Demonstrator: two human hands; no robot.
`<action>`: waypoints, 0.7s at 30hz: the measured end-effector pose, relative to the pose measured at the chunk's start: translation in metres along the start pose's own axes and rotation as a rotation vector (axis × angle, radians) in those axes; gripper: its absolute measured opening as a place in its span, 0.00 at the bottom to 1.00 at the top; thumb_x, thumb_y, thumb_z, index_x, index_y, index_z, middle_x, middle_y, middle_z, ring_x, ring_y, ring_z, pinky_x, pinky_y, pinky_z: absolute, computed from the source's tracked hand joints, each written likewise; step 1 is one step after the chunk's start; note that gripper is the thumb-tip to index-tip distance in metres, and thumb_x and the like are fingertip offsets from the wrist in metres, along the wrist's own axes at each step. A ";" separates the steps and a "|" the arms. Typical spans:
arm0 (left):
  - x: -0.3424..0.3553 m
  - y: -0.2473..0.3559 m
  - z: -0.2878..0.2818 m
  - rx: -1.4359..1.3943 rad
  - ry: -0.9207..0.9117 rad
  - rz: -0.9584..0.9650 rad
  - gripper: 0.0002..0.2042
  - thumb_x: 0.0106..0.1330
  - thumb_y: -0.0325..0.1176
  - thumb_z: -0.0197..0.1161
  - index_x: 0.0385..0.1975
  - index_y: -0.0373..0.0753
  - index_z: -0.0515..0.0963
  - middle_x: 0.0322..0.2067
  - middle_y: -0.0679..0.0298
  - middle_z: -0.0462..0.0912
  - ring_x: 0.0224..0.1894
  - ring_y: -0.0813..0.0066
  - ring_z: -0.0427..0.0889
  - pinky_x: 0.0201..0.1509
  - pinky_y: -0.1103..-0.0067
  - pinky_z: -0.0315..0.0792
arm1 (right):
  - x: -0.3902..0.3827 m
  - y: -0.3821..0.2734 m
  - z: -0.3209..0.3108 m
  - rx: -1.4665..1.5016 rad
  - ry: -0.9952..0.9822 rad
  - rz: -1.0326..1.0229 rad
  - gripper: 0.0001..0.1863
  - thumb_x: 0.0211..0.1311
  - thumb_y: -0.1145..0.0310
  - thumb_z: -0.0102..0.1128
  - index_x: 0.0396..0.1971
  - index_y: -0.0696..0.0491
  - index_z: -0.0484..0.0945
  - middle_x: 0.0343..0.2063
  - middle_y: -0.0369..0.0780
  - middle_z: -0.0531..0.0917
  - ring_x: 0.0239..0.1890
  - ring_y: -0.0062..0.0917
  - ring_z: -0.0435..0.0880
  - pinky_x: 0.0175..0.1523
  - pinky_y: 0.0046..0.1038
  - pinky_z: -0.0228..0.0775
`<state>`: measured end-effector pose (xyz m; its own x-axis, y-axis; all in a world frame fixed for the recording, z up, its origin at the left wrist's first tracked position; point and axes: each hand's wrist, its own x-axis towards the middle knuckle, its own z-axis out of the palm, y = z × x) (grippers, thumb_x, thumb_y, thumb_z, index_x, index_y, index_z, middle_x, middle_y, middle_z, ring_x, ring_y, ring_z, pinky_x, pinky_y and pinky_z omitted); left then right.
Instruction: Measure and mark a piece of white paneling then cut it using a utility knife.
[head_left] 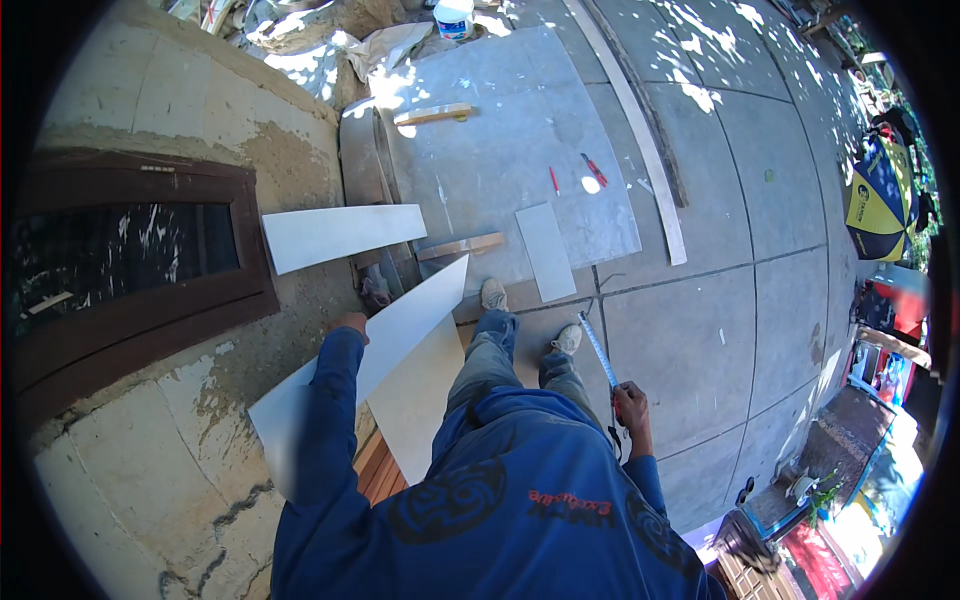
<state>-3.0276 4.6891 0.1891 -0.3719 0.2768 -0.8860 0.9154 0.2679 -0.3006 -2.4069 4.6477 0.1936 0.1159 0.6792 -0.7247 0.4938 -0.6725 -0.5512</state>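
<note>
My left hand [350,322] is closed on the far edge of a long white board [410,318], which slants across my left side; my sleeve covers part of it. In my right hand [632,404] is a tape measure with its pale blade [600,350] pulled out toward my shoes; the case is mostly hidden by my fingers. Behind the held board, a second white board [345,236] lies near the wall. A small white panel [546,252] rests ahead of my feet, partly on a large grey sheet [500,110].
On the sheet lie a red pencil [554,180], a red knife [597,172] and a wooden block [433,115]. Long strips [640,130] stretch over the tiled floor to the right. A brown-framed window [140,240] is at left, a white bucket [454,18] far ahead, an umbrella [882,200] far right.
</note>
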 end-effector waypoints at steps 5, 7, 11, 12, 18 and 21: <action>-0.071 0.038 -0.042 -0.079 0.190 0.061 0.22 0.57 0.45 0.70 0.50 0.44 0.80 0.51 0.55 0.82 0.55 0.56 0.80 0.57 0.63 0.74 | 0.013 0.026 -0.007 0.134 -0.008 0.003 0.12 0.65 0.62 0.56 0.31 0.57 0.79 0.23 0.38 0.82 0.26 0.21 0.80 0.33 0.26 0.73; -0.099 0.050 -0.048 -0.097 0.288 0.082 0.21 0.57 0.45 0.70 0.49 0.42 0.80 0.49 0.54 0.83 0.54 0.55 0.80 0.56 0.63 0.74 | 0.011 0.020 -0.014 0.312 -0.064 0.107 0.12 0.67 0.61 0.56 0.32 0.55 0.79 0.25 0.37 0.82 0.27 0.22 0.81 0.31 0.26 0.74; -0.127 0.055 -0.050 -0.235 0.484 0.314 0.21 0.57 0.44 0.70 0.47 0.38 0.81 0.44 0.49 0.84 0.47 0.52 0.83 0.51 0.63 0.75 | 0.026 0.020 -0.037 0.613 -0.096 0.097 0.11 0.69 0.59 0.54 0.36 0.52 0.76 0.31 0.38 0.83 0.32 0.23 0.83 0.30 0.27 0.74; -0.131 0.057 -0.047 -0.333 0.528 0.409 0.22 0.57 0.44 0.70 0.48 0.37 0.80 0.42 0.47 0.84 0.44 0.52 0.84 0.50 0.65 0.76 | 0.031 0.016 -0.042 0.757 -0.129 0.096 0.11 0.69 0.59 0.53 0.39 0.51 0.75 0.34 0.39 0.83 0.35 0.25 0.83 0.31 0.29 0.75; -0.192 0.121 -0.049 -0.824 0.661 0.799 0.18 0.63 0.38 0.67 0.45 0.29 0.78 0.37 0.49 0.85 0.39 0.63 0.85 0.45 0.73 0.74 | 0.038 -0.060 -0.075 1.200 -0.236 0.008 0.13 0.71 0.59 0.52 0.44 0.52 0.74 0.46 0.39 0.80 0.47 0.28 0.81 0.37 0.33 0.77; -0.208 0.164 -0.068 -0.862 0.804 0.978 0.16 0.65 0.36 0.65 0.44 0.28 0.78 0.36 0.53 0.85 0.39 0.67 0.84 0.45 0.72 0.74 | 0.039 -0.108 -0.084 1.270 -0.353 -0.135 0.13 0.71 0.57 0.53 0.44 0.50 0.73 0.50 0.37 0.77 0.51 0.28 0.78 0.40 0.34 0.78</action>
<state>-2.8106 4.7378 0.3483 0.0627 0.9926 -0.1036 0.5841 0.0477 0.8103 -2.3834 4.7713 0.2601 -0.1945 0.7795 -0.5955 -0.6834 -0.5432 -0.4877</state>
